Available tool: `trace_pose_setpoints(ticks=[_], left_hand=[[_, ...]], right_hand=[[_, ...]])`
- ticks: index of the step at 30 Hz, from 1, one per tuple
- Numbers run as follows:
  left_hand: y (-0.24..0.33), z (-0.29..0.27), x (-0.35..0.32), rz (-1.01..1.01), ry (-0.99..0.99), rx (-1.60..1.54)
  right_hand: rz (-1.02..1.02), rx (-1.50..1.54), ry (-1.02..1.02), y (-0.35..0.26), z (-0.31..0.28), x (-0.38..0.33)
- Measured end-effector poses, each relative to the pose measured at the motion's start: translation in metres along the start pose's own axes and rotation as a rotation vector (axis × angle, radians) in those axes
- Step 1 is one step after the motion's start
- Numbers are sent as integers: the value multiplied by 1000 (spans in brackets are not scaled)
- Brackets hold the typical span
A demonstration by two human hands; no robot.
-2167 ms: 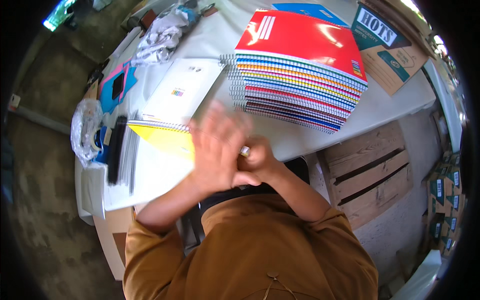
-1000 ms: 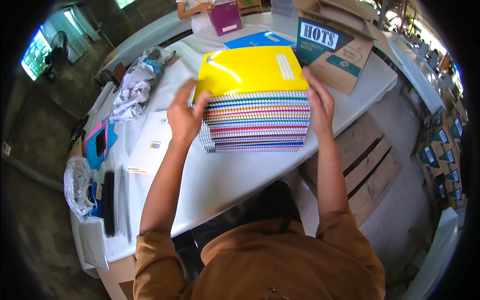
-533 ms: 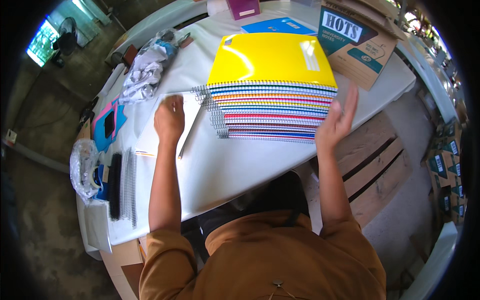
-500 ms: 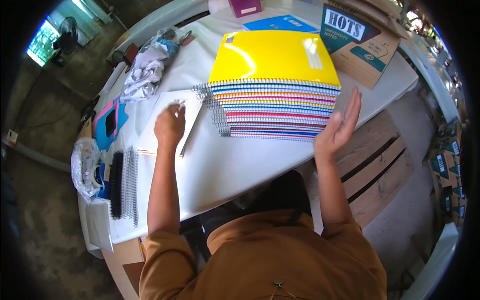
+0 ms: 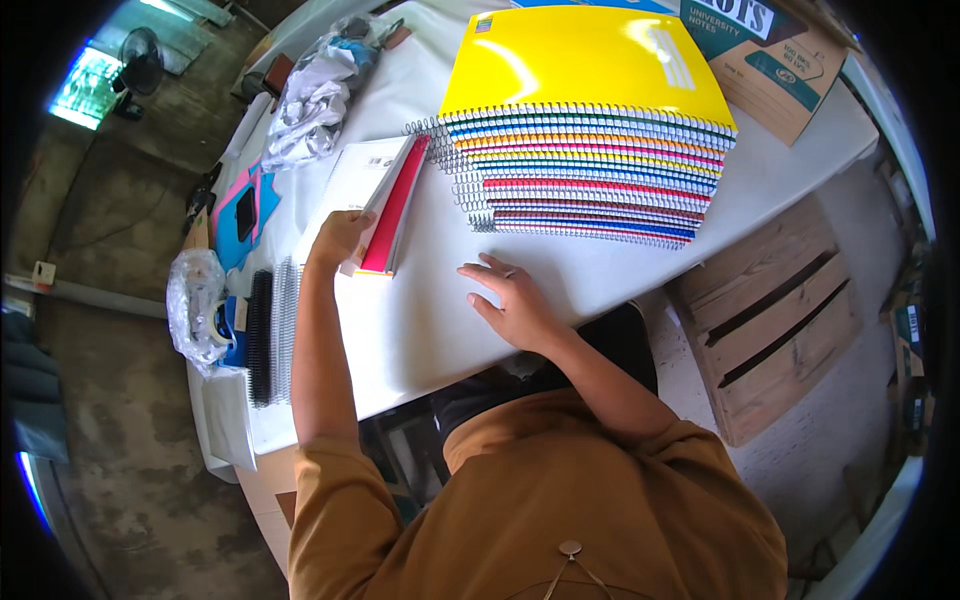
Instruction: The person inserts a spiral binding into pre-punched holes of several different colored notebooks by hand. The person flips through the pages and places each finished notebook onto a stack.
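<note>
My left hand [image 5: 343, 238] is closed on the lower edge of a white-covered notebook [image 5: 365, 170] with a small barcode, tilting it up. Under its raised right side a red cover [image 5: 392, 222] shows, lying on other pages. My right hand [image 5: 512, 305] hovers low over the table's near edge, fingers apart, holding nothing. Before it and to the right stands a tall stack of spiral notebooks [image 5: 600, 185], topped by a glossy yellow cover [image 5: 590, 60]. Their wire coils face me, and some coil ends stick out at the stack's left.
Left on the white table [image 5: 400, 350] lie black coils [image 5: 259, 340], silver coils [image 5: 283, 335], a tape dispenser [image 5: 232, 330], bubble wrap [image 5: 196, 305] and a phone [image 5: 246, 213]. A plastic bag [image 5: 315, 95] lies farther back. A carton [image 5: 780, 75] stands beyond the stack; a wooden pallet [image 5: 765, 310] is on the floor.
My right hand has left the stack's right side and come down to the left, over the table. My left hand has taken hold of the white notebook and lifted it, exposing the red cover.
</note>
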State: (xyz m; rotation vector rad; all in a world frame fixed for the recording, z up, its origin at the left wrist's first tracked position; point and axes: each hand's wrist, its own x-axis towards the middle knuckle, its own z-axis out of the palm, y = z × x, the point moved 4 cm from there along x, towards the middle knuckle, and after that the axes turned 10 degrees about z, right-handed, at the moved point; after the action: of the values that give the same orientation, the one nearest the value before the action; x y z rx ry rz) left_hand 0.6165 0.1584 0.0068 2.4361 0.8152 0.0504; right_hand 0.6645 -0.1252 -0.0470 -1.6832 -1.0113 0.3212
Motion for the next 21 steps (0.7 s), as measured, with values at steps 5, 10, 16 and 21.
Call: trace_pose_setpoints(ticks=[5,10,16,21], left_hand=[[1,-28,-24,322,328,239],[7,-40,-189,383,338,157],[9,54,-276,351,44,-112],[0,25,-283,225,673,-53]], right_hand=[[-37,-23,19,4,-1,5],[570,1462,-314,29,-12,6],[768,1093,-530,16,37,26],[344,709,-447,-66,1,39]])
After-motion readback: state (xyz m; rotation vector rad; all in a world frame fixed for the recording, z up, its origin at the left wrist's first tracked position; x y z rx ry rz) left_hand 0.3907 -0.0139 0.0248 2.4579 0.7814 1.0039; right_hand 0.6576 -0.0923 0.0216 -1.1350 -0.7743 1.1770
